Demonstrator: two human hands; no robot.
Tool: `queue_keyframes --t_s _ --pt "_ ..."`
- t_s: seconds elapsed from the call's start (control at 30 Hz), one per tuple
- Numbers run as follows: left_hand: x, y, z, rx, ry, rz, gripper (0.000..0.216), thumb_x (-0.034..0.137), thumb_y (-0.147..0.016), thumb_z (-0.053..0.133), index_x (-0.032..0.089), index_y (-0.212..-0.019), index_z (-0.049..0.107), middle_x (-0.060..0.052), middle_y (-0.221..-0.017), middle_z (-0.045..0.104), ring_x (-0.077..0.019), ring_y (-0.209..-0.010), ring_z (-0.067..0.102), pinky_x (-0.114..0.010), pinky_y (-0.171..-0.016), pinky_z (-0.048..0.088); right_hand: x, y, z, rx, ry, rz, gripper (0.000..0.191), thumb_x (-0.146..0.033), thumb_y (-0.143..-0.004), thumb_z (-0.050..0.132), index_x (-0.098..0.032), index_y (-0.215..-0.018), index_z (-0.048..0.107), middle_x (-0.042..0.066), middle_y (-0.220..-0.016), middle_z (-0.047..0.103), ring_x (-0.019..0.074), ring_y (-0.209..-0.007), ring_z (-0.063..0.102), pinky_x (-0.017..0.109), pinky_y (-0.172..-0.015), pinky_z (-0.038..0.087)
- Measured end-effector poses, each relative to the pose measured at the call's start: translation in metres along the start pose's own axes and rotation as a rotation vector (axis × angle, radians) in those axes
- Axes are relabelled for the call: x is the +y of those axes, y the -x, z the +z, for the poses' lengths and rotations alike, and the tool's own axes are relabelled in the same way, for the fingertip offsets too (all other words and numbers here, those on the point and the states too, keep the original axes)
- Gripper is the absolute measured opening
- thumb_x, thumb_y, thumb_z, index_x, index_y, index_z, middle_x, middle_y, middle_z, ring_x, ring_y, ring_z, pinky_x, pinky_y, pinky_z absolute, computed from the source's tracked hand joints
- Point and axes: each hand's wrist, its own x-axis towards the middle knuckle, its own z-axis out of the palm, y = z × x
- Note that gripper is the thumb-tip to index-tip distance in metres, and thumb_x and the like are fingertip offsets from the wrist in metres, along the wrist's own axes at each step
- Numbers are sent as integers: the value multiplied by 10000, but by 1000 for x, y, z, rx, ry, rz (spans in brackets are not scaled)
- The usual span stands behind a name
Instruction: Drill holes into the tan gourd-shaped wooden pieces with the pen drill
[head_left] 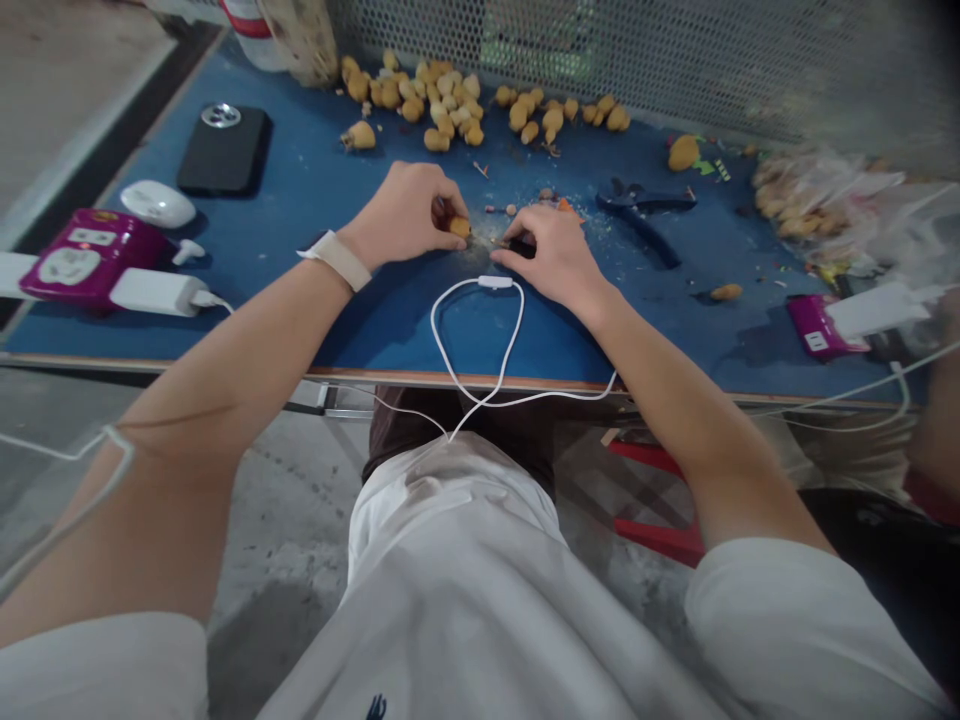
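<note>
- Pinched between thumb and fingers of our left hand [401, 208] is a small, rounded, yellow gourd-like piece [460, 228]; our right hand [556, 250] is closed on a dark, slim tool [519, 247], its tip turned toward nine o'clock.
- We judge that the left grip steadies the piece while the right guides the tip; whether the two touch, we cannot tell.
- Taking both hands as the dial's centre, we find a heap of yellow gourd-like pieces [450, 95] from eleven to one o'clock, probably kept within reach.
- Blue-handled metal pliers [651, 232] lie open near three o'clock, likely handy for our right hand.
- At ten o'clock rests a black smartphone [223, 160], at nine a glossy purple socket block [82, 258], presumably set aside from the pale crumbs.
- We can read no writing: the dark blue shirt emblem [376, 707] at six o'clock is cut off, and the red-and-white container [253, 30] at eleven is cropped.
</note>
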Motion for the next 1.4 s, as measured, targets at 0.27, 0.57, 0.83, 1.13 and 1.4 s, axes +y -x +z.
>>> queue_keyframes --t_s 0.27,0.57,0.83,1.13,1.4 --pt "-3 0 2 44 63 61 707 1000 -1025 809 420 -1405 944 -8 -1130 874 -312 -1069 672 -593 -1073 657 -3 1 0 -17 -2 13 366 -690 -1065 994 -373 -1154 835 147 -1274 870 524 -1344 821 864 -1300 672" --pt "-12 -2 3 30 22 88 778 1040 -1065 732 416 -1488 924 35 -1174 914 -297 -1137 654 -534 -1101 623 0 1 1 -16 -11 6 355 -680 -1063 1001 -381 -1150 831 142 -1272 870 522 -1330 826 861 -1285 678" --pt "-9 -1 4 22 73 93 973 1195 -1014 637 396 -1487 930 2 -1149 903 -334 -1251 637 -590 -1173 606 -1 0 0 -28 -4 3 400 -735 -1059 998 -395 -1204 843 140 -1250 868 530 -1339 814 853 -1251 697" --pt "-2 -3 2 38 -25 39 672 974 -1038 774 417 -1378 931 -10 -1097 839 -315 -1126 620 -581 -1110 620 -6 3 -10 -19 -13 10 446 -784 -1027 1001 -399 -1197 854 136 -1223 889 530 -1301 821 865 -1260 687" --pt "56 9 -4 24 -6 157 438 692 -1069 827 465 -1431 924 -73 -1157 844 -455 -1364 747 -662 -1193 629 24 0 -16 85 -19 51 441 -748 -1034 1015 -355 -1155 853 145 -1237 917 512 -1271 853 798 -1212 709"
